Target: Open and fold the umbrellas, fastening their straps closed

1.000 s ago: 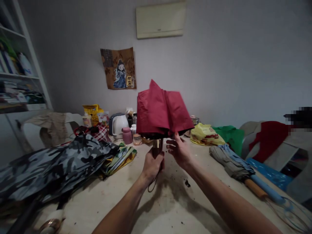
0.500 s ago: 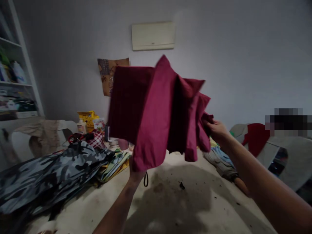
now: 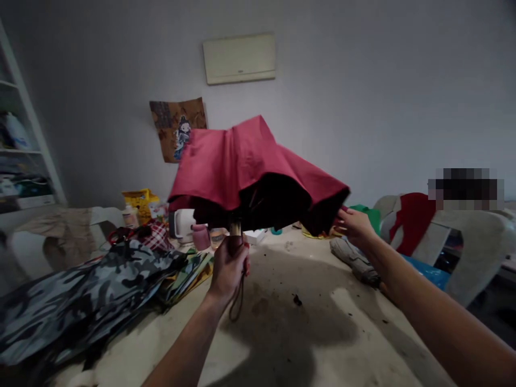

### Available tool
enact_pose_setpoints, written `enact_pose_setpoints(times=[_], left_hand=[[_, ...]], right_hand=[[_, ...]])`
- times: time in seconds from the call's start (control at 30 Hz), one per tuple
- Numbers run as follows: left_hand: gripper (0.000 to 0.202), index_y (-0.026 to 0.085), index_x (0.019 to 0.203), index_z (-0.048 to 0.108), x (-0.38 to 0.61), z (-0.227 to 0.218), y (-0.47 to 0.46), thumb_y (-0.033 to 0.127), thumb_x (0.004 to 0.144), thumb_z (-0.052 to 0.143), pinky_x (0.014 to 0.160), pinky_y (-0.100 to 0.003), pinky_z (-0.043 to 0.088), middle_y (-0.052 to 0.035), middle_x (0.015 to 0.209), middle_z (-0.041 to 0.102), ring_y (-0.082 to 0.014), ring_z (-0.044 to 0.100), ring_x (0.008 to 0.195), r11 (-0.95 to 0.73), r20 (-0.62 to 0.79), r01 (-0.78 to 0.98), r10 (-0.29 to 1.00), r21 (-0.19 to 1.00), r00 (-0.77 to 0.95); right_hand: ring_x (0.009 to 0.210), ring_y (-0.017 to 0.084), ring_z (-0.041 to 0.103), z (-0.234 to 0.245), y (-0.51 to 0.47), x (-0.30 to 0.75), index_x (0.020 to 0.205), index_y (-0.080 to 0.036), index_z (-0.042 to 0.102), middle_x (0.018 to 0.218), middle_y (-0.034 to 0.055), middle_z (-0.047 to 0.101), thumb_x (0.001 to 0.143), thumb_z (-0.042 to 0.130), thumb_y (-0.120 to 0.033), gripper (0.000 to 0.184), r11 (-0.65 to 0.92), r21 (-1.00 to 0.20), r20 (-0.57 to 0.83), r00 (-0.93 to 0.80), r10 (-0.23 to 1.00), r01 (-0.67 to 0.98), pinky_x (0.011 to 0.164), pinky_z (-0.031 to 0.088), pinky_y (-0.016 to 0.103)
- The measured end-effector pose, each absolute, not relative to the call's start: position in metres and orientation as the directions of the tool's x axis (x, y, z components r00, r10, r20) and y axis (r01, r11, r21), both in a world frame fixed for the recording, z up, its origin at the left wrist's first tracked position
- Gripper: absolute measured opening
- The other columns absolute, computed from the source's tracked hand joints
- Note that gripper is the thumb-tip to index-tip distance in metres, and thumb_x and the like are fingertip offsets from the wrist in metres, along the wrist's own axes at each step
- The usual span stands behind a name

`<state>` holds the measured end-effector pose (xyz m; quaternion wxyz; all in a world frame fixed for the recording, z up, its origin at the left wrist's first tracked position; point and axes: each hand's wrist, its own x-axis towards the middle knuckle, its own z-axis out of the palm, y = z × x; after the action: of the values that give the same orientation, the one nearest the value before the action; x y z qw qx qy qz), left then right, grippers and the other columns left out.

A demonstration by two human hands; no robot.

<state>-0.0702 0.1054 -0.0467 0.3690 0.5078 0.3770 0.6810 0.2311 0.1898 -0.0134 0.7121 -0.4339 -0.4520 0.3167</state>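
Observation:
A dark red folding umbrella [image 3: 250, 161] is held upright in front of me, its canopy half spread and its cloth hanging in loose folds. Its dark underside faces me at the lower edge. My left hand [image 3: 229, 269] is wrapped round the brown handle below the canopy, and a thin wrist cord [image 3: 237, 306] dangles from it. At the right rim of the cloth, the fingers of my right hand [image 3: 355, 223] are closed on a corner of the canopy; the fingertips are partly hidden.
Camouflage cloth [image 3: 121, 274] and folded fabric [image 3: 193, 274] lie on the pale table [image 3: 274, 322] at left. A pink cup [image 3: 200, 236] and bottle [image 3: 130, 216] stand behind. Grey cloth [image 3: 352, 260] lies at right, near chairs [image 3: 475, 252] and a person's blurred head [image 3: 465, 188].
The umbrella has turned so that its handle shows beneath, and its canopy has spread into a dome and dropped a little. My left hand has come into fuller view.

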Motion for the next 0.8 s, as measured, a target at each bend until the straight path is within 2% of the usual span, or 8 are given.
enact_pose_setpoints(times=[0.1,0.2,0.27,0.33,0.47,0.53,0.7,0.8], left_hand=[[0.019,0.018,0.089,0.054,-0.057,-0.045,0.110,0.027,0.075,0.060,0.044,-0.025,0.040,0.0028,0.058,0.054,-0.0146,0.052,0.044,-0.326,0.404,0.269,0.854,0.906,-0.328],[0.025,0.014,0.100,0.057,-0.039,-0.051,0.107,0.021,0.077,0.060,0.063,-0.032,0.048,-0.0100,0.079,0.066,-0.0242,0.066,0.069,-0.238,0.491,0.575,0.803,0.783,-0.337],[0.033,0.012,0.111,0.055,-0.028,-0.061,0.102,0.018,0.078,0.059,0.074,-0.036,0.049,-0.0155,0.090,0.069,-0.0288,0.068,0.085,-0.261,0.547,0.670,0.797,0.695,-0.256],[0.037,0.013,0.116,0.051,-0.019,-0.068,0.098,0.016,0.080,0.055,0.077,-0.037,0.048,-0.0160,0.093,0.069,-0.0300,0.067,0.089,-0.312,0.579,0.703,0.796,0.639,-0.173],[0.034,0.017,0.108,0.049,-0.010,-0.062,0.095,0.011,0.075,0.054,0.075,-0.035,0.047,-0.0102,0.086,0.066,-0.0274,0.066,0.084,-0.384,0.631,0.692,0.764,0.612,-0.134],[0.028,0.019,0.100,0.049,-0.008,-0.052,0.094,0.015,0.073,0.056,0.067,-0.032,0.047,-0.0049,0.076,0.061,-0.0232,0.064,0.072,-0.410,0.589,0.590,0.796,0.696,-0.141],[0.023,0.023,0.089,0.042,-0.004,-0.041,0.084,0.034,0.074,0.055,0.038,-0.022,0.031,0.0071,0.059,0.044,-0.0106,0.039,0.040,-0.271,0.280,-0.071,0.943,0.960,0.181],[0.020,0.022,0.087,0.046,-0.002,-0.048,0.077,0.030,0.074,0.058,0.043,-0.023,0.033,0.0062,0.058,0.046,-0.0114,0.041,0.043,-0.310,0.306,0.059,0.950,0.949,0.066]], right_hand=[[0.039,0.008,0.045,-0.039,0.176,0.201,0.060,-0.017,0.054,0.047,-0.0032,0.050,0.068,0.070,-0.030,0.022,0.301,-0.953,0.267,0.453,0.850,-0.004,0.035,0.035,0.018],[0.048,0.012,0.055,-0.055,0.155,0.154,0.065,-0.014,0.062,0.055,0.0021,0.059,0.072,0.070,-0.044,0.032,0.253,-0.967,0.254,0.033,0.967,0.027,0.040,0.037,0.019],[0.063,0.015,0.063,-0.054,0.148,0.123,0.073,-0.014,0.064,0.072,0.0077,0.068,0.070,0.071,-0.051,0.038,0.229,-0.968,0.243,-0.163,0.956,-0.101,0.053,0.047,0.024],[0.067,0.018,0.063,-0.047,0.149,0.100,0.080,-0.018,0.064,0.075,0.0056,0.069,0.063,0.076,-0.051,0.039,0.252,-0.909,0.314,-0.148,0.938,-0.330,0.060,0.050,0.029],[0.080,0.021,0.064,-0.028,0.154,0.078,0.076,-0.023,0.059,0.073,-0.0005,0.066,0.052,0.080,-0.035,0.034,0.316,-0.715,0.395,0.012,0.919,-0.623,0.070,0.053,0.031],[0.077,0.021,0.064,-0.020,0.151,0.076,0.073,-0.023,0.056,0.070,-0.0006,0.066,0.050,0.080,-0.032,0.034,0.279,-0.676,0.384,-0.003,0.923,-0.682,0.067,0.053,0.031],[0.058,0.016,0.061,-0.007,0.137,0.082,0.074,-0.017,0.060,0.062,0.0019,0.064,0.059,0.080,-0.026,0.026,0.048,-0.671,0.255,-0.169,0.952,-0.740,0.052,0.049,0.026],[0.052,0.013,0.058,-0.007,0.135,0.084,0.071,-0.016,0.059,0.058,0.0004,0.061,0.067,0.077,-0.021,0.020,0.000,-0.652,0.196,-0.169,0.966,-0.758,0.050,0.049,0.024]])
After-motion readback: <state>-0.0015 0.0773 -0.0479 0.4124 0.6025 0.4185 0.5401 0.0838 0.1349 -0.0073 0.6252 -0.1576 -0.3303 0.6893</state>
